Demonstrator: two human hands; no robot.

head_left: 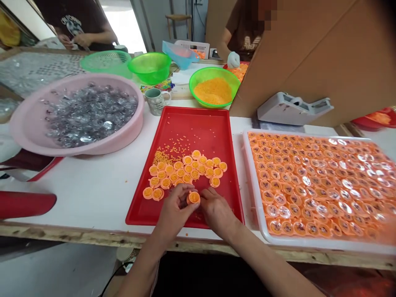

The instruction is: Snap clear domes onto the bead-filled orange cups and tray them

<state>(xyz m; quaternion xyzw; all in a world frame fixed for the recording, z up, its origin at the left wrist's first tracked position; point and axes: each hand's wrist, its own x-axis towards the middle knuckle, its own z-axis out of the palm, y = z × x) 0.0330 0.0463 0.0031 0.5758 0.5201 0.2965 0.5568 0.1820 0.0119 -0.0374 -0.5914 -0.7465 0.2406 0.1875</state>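
Between the thumb and fingers of my left hand [175, 208] is a small orange cup [194, 198] filled with yellow-orange beads, held over the near part of a red tray [198, 123]. Close against its right side is my right hand [216, 209], fingers bent together and pointing down; whatever they may hold is hidden. Beyond both hands, many orange cups [188, 169] with the same filling lie grouped on the tray. Loose beads [167, 156] are scattered at the group's far left side.
A pink basin [137, 119] of clear plastic pieces stands left. At right, a white tray [255, 198] holds rows of covered orange cups. Behind are a mug [154, 102], a green bowl [193, 93] of beads, a tape dispenser [291, 109] and cardboard [309, 62]. Two people work opposite.
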